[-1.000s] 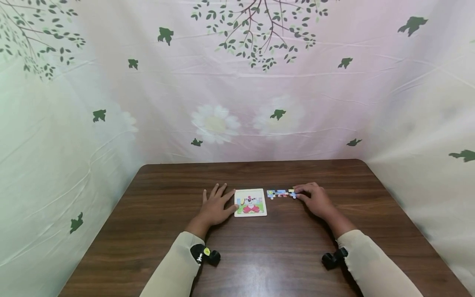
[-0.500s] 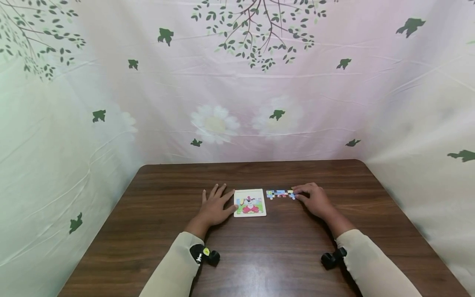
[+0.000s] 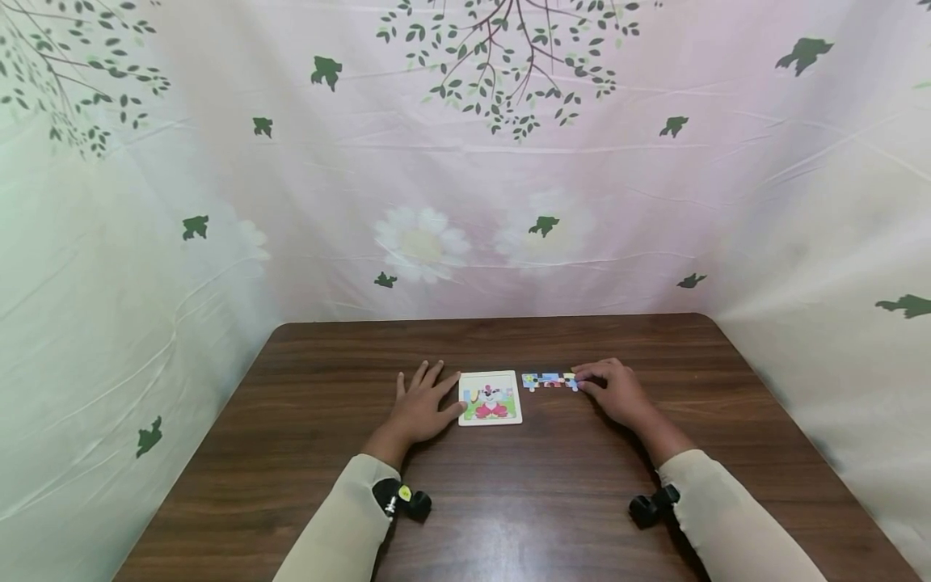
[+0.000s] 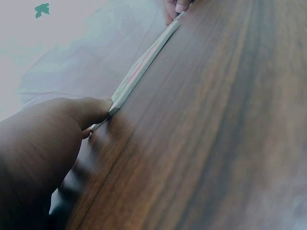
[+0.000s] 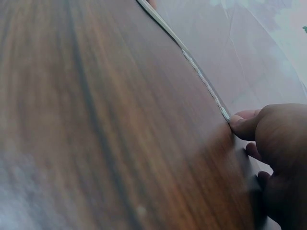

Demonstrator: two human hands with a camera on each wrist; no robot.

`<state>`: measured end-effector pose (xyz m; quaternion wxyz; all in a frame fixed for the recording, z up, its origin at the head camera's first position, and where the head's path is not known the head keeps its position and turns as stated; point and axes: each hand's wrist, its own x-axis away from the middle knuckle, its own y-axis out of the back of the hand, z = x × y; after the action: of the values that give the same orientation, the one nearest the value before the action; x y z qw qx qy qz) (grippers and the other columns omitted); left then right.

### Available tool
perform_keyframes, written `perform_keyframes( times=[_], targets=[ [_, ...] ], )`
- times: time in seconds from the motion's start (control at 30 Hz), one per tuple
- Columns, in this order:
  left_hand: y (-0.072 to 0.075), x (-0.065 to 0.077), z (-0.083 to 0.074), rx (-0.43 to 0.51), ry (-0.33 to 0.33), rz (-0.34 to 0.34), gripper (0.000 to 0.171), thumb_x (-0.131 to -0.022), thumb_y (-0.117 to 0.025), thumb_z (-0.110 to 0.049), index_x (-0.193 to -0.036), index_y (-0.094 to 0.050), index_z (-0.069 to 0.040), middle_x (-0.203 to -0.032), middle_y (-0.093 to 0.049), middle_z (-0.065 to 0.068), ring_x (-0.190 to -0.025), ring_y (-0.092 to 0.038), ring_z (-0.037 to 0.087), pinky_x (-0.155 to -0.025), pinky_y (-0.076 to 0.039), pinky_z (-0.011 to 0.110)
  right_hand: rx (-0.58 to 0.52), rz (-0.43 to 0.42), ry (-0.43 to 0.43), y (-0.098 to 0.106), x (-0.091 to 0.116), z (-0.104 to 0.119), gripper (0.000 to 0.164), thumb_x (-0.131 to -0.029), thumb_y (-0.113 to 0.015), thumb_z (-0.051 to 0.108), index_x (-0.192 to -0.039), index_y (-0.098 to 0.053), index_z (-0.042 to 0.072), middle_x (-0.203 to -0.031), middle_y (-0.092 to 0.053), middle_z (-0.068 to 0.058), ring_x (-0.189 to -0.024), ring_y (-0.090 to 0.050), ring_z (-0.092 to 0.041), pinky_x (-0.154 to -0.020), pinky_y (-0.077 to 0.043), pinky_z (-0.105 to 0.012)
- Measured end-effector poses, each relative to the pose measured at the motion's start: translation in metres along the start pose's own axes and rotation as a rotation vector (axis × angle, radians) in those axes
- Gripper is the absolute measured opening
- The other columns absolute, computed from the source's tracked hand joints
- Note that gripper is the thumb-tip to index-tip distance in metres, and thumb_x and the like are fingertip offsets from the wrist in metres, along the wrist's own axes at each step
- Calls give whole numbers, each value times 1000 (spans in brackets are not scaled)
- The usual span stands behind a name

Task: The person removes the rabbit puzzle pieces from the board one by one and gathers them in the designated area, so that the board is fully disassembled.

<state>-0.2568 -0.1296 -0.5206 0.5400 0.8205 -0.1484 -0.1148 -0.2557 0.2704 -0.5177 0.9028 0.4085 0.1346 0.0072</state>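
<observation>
A white-framed puzzle board (image 3: pixel 490 419) lies flat on the table, showing a cartoon animal in red, with a pale bare strip across its top. My left hand (image 3: pixel 422 411) rests beside it with fingers spread, thumb and index finger touching its left edge. To the right of the board, several jigsaw puzzle pieces (image 3: pixel 550 380) in blue, yellow and red sit in a short row. My right hand (image 3: pixel 617 391) pinches the row's right end piece between thumb and fingers. The right wrist view shows the thumb (image 5: pixel 243 127) at the end of that thin row.
The brown wooden table (image 3: pixel 480 501) reaches back to a pale cloth backdrop (image 3: pixel 465 186) printed with leaves and flowers. Black wrist devices (image 3: pixel 418 506) sit on both sleeves.
The right hand has slid the end piece slightly left, against the other puzzle pieces, during the first half second. Since then little has moved. The left hand stays at the board.
</observation>
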Motion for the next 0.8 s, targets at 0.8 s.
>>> perform_keyframes(
  times=[0.8],
  targets=[
    [2,-1,-2,6,1,7,69,-108,-54,-65,-169,-45,-33,-182,-28,10,-172,-14,40,-131,-2,80,-31,-84,76,-6,-3,6,15,-102,-78,9,-114,-83,2,-132,-77,-18,-130,-63,-43,-113,-47,-66]
  ],
)
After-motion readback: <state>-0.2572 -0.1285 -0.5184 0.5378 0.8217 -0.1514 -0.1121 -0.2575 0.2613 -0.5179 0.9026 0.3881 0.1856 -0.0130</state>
